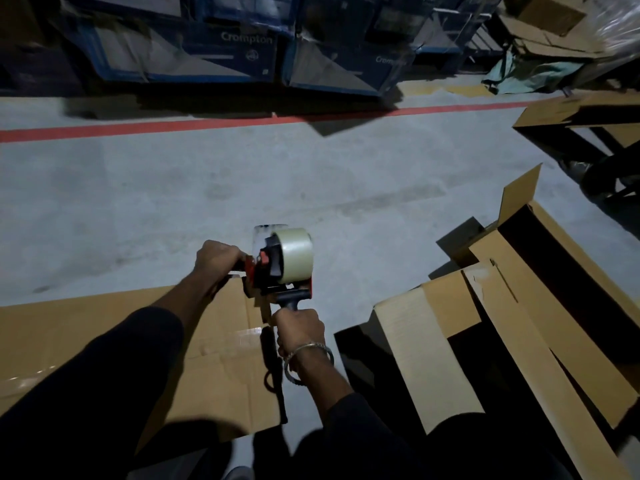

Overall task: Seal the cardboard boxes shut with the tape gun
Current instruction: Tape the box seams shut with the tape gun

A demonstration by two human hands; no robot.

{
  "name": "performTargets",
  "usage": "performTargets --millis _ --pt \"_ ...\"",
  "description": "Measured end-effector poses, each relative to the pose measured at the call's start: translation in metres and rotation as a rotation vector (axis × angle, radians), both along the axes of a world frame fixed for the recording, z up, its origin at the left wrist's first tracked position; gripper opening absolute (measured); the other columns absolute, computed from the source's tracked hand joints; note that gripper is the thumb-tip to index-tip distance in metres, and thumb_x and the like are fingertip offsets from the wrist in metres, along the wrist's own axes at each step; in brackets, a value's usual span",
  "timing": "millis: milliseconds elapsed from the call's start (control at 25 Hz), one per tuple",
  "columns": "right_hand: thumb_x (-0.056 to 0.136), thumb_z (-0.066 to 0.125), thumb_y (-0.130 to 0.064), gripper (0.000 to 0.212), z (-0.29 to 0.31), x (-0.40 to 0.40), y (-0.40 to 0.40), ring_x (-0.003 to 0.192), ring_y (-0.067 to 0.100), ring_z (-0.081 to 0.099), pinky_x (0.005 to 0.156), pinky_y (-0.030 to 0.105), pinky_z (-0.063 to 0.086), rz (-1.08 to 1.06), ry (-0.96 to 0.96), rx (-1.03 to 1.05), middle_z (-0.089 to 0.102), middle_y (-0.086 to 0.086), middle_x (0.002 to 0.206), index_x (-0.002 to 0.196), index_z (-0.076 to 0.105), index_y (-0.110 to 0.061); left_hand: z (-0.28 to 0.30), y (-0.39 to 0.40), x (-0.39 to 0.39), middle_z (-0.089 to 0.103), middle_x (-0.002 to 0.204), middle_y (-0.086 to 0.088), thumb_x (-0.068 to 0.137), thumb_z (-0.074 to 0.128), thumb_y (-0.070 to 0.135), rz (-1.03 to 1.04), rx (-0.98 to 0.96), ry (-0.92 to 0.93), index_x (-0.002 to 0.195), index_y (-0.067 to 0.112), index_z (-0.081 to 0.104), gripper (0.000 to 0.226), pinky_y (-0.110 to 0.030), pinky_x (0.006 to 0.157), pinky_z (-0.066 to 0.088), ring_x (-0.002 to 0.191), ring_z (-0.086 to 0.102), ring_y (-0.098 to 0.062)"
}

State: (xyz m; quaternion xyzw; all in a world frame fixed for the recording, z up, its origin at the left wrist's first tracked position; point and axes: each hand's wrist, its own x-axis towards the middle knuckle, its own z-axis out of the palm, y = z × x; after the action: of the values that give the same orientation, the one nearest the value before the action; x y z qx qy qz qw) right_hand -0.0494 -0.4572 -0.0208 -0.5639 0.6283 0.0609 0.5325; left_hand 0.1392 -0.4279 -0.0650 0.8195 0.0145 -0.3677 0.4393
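one tape gun, two hands, three open cardboard boxes

Grey concrete floor, dimly lit, crossed by one red painted line. Beyond the line: stacked blue printed cartons marked "Crompton", apparently film-wrapped. Far right: a green cloth and a dark wheeled cart, partly in view.
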Motion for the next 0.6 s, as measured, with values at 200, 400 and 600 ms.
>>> performTargets --millis 200,400,600 --pt "0.078 0.059 -0.027 0.016 0.028 -0.024 0.021 0.068 0.023 0.056 0.058 0.030 0.038 0.114 0.049 -0.141 0.061 0.001 0.074 0.066 0.058 -0.017 0.006 0.007 -0.003 0.055 0.050 -0.004 0.079 0.054 -0.015 -0.192 -0.064 -0.033 0.048 0.012 0.054 0.041 -0.022 0.046 0.037 0.037 0.047 -0.006" --pt "0.078 0.058 -0.022 0.016 0.020 -0.036 0.030 0.063 0.018 0.052 0.051 0.029 0.034 0.056 0.068 -0.089 0.062 0.003 0.074 0.064 0.057 -0.014 0.003 0.015 -0.010 0.061 0.048 0.007 0.069 0.057 -0.011 -0.276 -0.146 -0.090 0.041 0.010 0.062 0.035 -0.028 0.055 0.049 0.046 0.058 -0.003" --pt "0.068 0.060 -0.032 0.018 0.005 -0.050 0.051 0.078 0.033 0.063 0.061 0.033 0.041 -0.004 0.072 -0.101 0.069 0.009 0.081 0.066 0.060 -0.014 -0.005 0.016 -0.010 0.037 0.044 0.006 0.066 0.058 -0.003 -0.333 -0.070 -0.187 0.038 0.016 0.045 0.037 -0.029 0.055 0.037 0.047 0.032 -0.016"
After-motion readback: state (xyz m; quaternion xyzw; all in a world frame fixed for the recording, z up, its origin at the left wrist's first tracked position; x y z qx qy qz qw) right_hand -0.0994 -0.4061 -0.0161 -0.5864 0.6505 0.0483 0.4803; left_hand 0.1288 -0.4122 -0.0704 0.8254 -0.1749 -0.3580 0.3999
